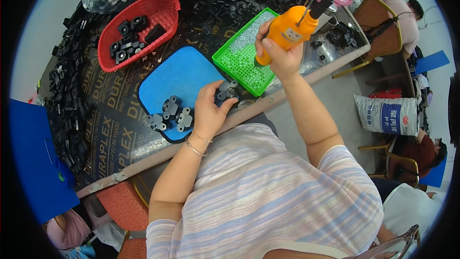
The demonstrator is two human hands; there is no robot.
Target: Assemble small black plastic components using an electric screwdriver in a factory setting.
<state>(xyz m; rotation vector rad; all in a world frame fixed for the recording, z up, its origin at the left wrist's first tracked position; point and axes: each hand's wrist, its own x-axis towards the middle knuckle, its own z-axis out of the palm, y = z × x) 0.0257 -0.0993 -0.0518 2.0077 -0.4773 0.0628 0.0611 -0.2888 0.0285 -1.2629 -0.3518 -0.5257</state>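
My right hand is wrapped round an orange electric screwdriver with a black cord running up from it. Its tip points down over a green perforated basket, where small silvery screws are heaped at the far end. My left hand grips a black plastic part with rounded lobes between thumb and fingers, at the right edge of a blue mat. Several similar black parts with grey hexagonal faces sit on the mat, left of that hand.
A red basket holding black blocks stands at the back left. Heaps of black parts cover the table's far side and left end. A white sack and chairs with people are at right. The table edge runs before me.
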